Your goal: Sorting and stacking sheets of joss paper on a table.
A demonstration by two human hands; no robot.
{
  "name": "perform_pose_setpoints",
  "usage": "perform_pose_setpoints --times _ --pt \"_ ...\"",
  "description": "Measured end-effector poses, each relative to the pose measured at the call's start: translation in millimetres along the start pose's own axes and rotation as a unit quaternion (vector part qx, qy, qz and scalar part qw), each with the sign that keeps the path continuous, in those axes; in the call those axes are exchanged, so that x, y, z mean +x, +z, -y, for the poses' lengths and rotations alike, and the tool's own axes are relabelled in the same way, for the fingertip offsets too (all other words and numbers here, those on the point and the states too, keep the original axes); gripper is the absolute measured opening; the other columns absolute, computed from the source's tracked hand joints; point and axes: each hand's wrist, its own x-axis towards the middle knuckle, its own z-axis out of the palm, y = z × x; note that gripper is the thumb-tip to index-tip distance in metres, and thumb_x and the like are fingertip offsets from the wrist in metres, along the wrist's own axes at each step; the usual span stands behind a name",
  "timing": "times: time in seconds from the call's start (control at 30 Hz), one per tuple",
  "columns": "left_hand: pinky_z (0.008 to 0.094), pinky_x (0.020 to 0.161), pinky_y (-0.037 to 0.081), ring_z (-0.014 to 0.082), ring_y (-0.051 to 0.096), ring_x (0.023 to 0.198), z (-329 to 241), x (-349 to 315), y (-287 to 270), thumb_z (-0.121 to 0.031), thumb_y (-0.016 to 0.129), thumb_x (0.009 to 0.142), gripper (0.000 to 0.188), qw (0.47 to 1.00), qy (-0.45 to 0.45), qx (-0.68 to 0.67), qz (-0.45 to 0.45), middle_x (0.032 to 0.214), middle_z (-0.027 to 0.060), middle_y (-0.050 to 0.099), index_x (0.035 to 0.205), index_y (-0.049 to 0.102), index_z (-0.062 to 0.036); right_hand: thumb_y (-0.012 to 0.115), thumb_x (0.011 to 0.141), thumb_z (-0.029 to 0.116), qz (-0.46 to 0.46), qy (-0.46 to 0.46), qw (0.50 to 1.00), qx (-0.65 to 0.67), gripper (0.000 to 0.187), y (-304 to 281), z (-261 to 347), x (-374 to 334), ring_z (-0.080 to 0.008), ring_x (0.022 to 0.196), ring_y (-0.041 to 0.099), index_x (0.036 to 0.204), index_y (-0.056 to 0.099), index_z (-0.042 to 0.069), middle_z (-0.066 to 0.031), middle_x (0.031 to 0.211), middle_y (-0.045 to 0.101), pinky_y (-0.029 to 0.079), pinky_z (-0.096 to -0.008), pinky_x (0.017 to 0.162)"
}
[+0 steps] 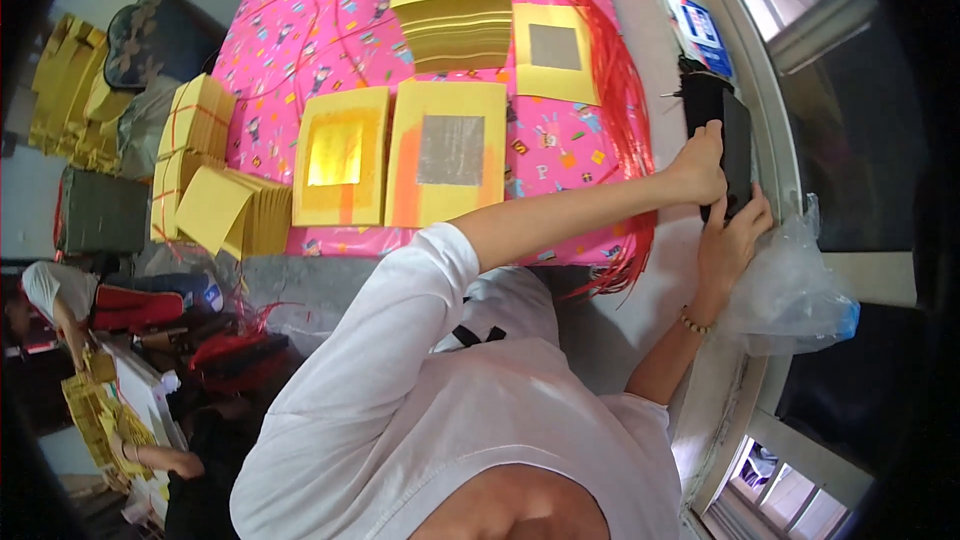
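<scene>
At the windowsill on the right, both my hands are on a black oblong object [737,145] whose kind I cannot make out. My left hand [698,168] reaches across from the left, its fingers bent against the object's near side. Lower down, my right hand [730,240], with a beaded bracelet at the wrist, grips its near end. Two yellow paper stacks lie side by side on the table, one bearing a gold square [335,155], the other a silver-grey square [450,150]. Behind them rises a taller yellow paper stack [455,30].
A pink patterned cloth [270,50] covers the table, with red plastic strands [625,130] along its right edge. Tied yellow bundles [195,130] stand at the left. A clear plastic bag [795,290] sits by my right wrist. Other people handle yellow paper [95,410] at lower left.
</scene>
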Motion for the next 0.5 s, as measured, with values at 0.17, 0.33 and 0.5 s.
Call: perform_pose_setpoints --times 0.17,0.33,0.5 --pt "0.0374 0.076 0.052 0.0279 0.062 0.088 7.7 -47.9 -96.1 -0.004 0.059 0.079 0.05 0.996 0.029 -0.057 0.062 0.107 0.0202 0.057 0.126 0.043 0.0015 0.059 0.089 0.026 -0.041 -0.081 0.995 -0.046 0.049 4.2 12.1 -6.7 -0.0414 0.124 0.038 0.13 0.045 0.004 -0.0241 0.131 0.038 0.034 -0.0462 0.101" --pt "0.0327 0.078 0.052 0.0231 0.066 0.09 32.1 -99.2 -215.4 -0.008 0.059 0.085 0.022 0.997 -0.004 0.021 0.079 0.1 0.013 0.065 0.107 0.061 -0.0024 0.06 0.088 0.012 0.016 -0.205 0.974 0.094 0.032 1.5 55.4 -26.3 -0.0373 0.121 0.044 0.119 0.056 0.003 -0.0196 0.128 0.047 0.04 -0.0433 0.098" --pt "0.0375 0.07 0.05 0.0266 0.064 0.082 59.8 -171.4 -284.6 -0.013 0.065 0.079 0.021 0.986 -0.112 0.109 0.05 0.088 0.0122 0.065 0.099 0.063 -0.0057 0.066 0.079 0.008 0.216 -0.257 0.916 0.219 0.024 34.7 97.1 -72.0 -0.0294 0.1 0.057 0.102 0.062 0.002 -0.0141 0.102 0.061 0.046 -0.0364 0.087"
